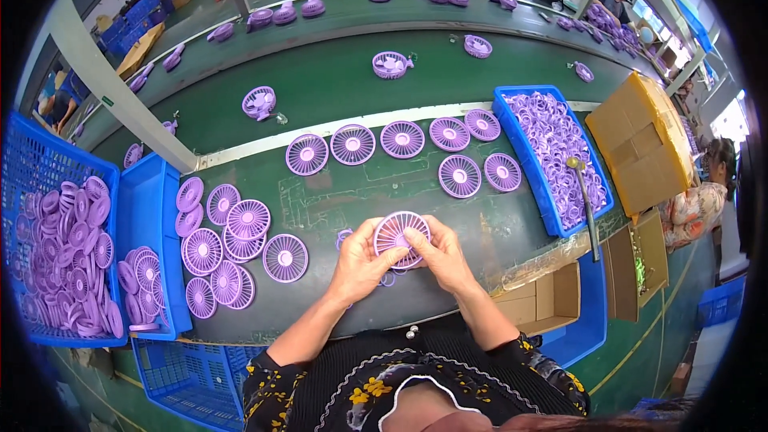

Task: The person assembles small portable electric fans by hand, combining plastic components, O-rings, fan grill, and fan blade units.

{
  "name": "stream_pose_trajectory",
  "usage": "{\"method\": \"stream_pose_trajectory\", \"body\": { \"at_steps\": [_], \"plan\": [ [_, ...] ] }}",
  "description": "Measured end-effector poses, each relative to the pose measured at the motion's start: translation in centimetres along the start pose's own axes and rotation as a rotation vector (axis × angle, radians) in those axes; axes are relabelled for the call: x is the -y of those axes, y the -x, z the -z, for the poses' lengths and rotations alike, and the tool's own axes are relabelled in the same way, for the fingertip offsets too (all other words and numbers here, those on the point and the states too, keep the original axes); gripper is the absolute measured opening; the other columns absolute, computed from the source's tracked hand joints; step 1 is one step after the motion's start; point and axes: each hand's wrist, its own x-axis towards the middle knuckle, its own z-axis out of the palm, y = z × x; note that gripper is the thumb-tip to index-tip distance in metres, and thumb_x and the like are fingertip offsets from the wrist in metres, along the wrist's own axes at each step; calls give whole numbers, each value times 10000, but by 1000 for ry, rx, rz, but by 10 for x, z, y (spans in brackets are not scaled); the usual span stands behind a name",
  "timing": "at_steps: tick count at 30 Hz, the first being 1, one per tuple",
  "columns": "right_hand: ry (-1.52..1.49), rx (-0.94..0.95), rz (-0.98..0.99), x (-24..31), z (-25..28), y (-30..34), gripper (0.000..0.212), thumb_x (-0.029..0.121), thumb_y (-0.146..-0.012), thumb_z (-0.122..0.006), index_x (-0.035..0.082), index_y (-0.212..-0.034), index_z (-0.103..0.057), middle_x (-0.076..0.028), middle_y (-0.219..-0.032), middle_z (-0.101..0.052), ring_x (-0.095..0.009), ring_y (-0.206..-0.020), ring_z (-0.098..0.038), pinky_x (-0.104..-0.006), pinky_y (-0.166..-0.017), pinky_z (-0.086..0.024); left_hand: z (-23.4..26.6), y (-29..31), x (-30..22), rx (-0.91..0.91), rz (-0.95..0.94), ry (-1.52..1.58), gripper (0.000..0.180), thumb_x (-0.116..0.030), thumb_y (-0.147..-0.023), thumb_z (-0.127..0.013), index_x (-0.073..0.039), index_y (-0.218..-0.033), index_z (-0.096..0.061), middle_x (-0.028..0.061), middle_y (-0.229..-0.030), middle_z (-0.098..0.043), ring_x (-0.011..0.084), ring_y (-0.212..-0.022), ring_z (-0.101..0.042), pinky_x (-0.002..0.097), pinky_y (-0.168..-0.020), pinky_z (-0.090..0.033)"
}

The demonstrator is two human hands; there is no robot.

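My left hand and my right hand hold one round purple fan grille between them, over the near part of the dark green bench. Both thumbs press on its front near the hub, and the fingers wrap behind the rim. Small purple rings lie on the bench partly hidden by my hands. To the left, several loose purple grilles lie flat, some overlapping. Farther off, a row of similar grilles lies along the bench's far edge.
Left stand blue crates of grilles. At right, a blue tray holds many small purple rings, with a long-handled tool across its rim beside a cardboard box. Beyond, a green conveyor carries purple fans; other people work around.
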Motion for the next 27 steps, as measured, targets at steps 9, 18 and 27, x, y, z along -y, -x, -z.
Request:
{"method": "stream_pose_trajectory", "body": {
  "at_steps": [9,18,27],
  "plan": [
    [187,56,147,-5,5,-7,198,163,-976,-688,4,-1074,-622,-26,-971,-679,-59,-842,-618,-242,-731,-531,0,6,9,-61,-40,-177,387,8,-901,-723,45,-1248,-556,92,-1136,-671,119,-1001,-657,279,-894,-563],
    [195,-274,249,-2,18,1,223,154,-941,-716,16,-1103,-649,-75,-984,-687,-125,-813,-662,-277,-716,-553,6,-30,-21,-211,-271,-662,278,-44,-929,-689,-28,-1202,-645,66,-1016,-711,101,-883,-653,270,-785,-536],
    [1089,134,553,-30,14,31,207,140,-832,-768,86,-1024,-712,-97,-1062,-631,-299,-954,-647,-384,-824,-541,12,-88,37,70,-559,-1420,405,-202,-911,-678,-130,-1307,-628,135,-1397,-582,340,-1384,-460,580,-1156,-318]
  ]
}}
